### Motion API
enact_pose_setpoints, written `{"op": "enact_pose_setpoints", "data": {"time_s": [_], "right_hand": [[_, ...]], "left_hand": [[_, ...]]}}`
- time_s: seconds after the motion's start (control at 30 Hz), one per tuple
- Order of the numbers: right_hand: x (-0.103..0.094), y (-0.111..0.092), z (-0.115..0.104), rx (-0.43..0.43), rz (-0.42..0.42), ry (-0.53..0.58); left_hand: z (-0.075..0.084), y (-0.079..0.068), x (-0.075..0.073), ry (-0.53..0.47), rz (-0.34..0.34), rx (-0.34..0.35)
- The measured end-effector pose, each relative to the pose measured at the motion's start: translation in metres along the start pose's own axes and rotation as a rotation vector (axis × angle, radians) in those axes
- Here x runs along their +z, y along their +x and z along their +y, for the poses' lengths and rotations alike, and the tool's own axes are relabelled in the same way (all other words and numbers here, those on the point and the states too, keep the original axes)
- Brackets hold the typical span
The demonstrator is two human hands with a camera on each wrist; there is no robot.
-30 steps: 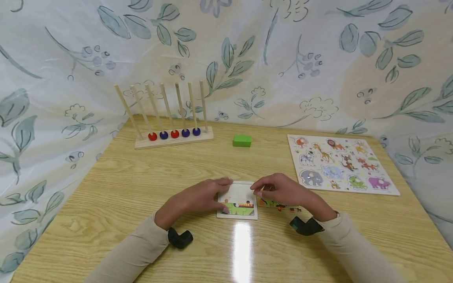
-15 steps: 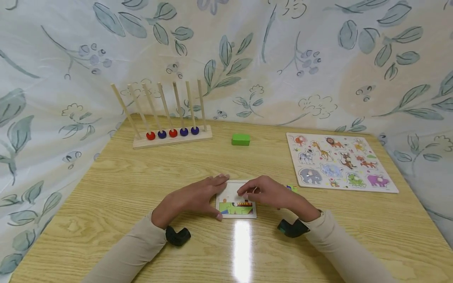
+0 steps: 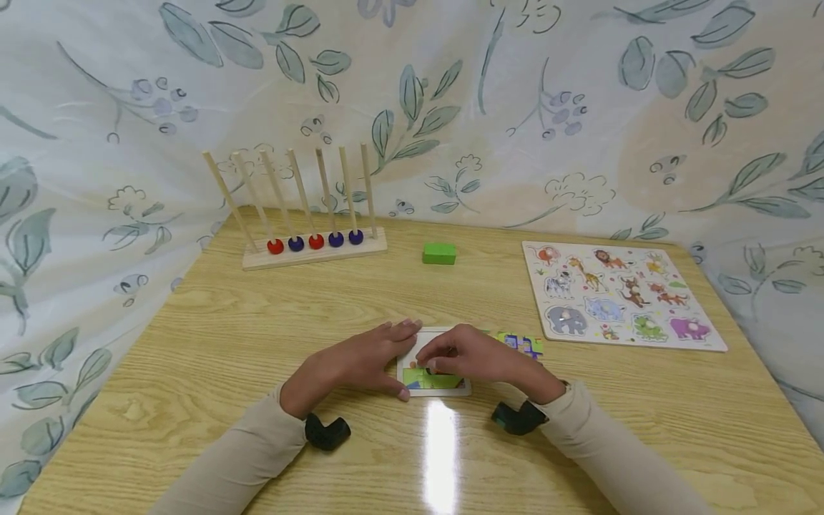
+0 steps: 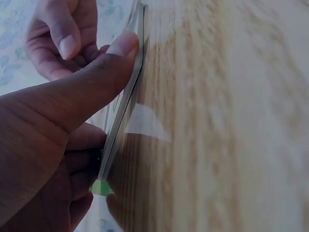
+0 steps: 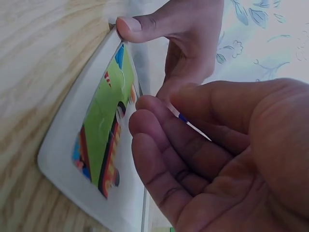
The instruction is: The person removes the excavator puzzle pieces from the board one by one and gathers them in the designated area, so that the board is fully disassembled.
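Head view shows both hands at a small white puzzle board (image 5: 63, 159), which lies flat on the wood-patterned table directly in front of the person. The left hand (image 3: 357, 365) spans the board's left side with thumb and fingers spread apart — the thumb rests on the near left corner, the fingertips reach the far end of that side. The right hand (image 3: 476, 354) is over the right part of the board, its fingers bent and the thumb close to them; whether they have hold of a piece, I cannot tell. Just beside these fingertips, fitted green pieces (image 5: 99, 121) form a strip along the board's near side, with yellow, red and black bits of picture.

Black wrist devices (image 3: 327, 432) sit below the cuffs of the beige sleeves (image 3: 238, 450). Loose puzzle pieces (image 3: 528, 345), green and purple, lie right of the board, partly hidden by the right hand. Farther right is a large animal board (image 3: 717, 345). Beyond the small board lies a green block (image 3: 439, 254), and to its left stands a wooden rod stand (image 3: 370, 249) — seven upright rods, five of them carrying one red or blue bead each. Leaf-patterned cloth (image 3: 502, 172) hangs behind the table.
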State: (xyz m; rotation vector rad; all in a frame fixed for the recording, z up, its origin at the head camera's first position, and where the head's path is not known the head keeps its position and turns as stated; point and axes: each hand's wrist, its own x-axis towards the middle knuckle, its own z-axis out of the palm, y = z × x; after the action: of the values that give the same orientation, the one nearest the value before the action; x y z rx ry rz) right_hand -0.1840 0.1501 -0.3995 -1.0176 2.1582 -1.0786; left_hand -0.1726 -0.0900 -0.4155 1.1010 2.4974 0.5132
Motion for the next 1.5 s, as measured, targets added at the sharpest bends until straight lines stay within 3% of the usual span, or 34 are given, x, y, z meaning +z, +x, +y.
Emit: {"op": "enact_pose_setpoints", "data": {"time_s": [0.77,1.13,1.5], "right_hand": [[0.004,0.004,0.005,0.010,0.000,0.037],[0.006,0.004,0.007,-0.035,-0.031,0.076],[0.005,0.003,0.008,-0.049,-0.009,0.128]], "left_hand": [[0.001,0.001,-0.001,-0.008,0.002,0.004],[-0.001,0.001,0.000,-0.029,0.003,0.011],[-0.002,0.002,0.000,-0.058,0.000,-0.005]]}}
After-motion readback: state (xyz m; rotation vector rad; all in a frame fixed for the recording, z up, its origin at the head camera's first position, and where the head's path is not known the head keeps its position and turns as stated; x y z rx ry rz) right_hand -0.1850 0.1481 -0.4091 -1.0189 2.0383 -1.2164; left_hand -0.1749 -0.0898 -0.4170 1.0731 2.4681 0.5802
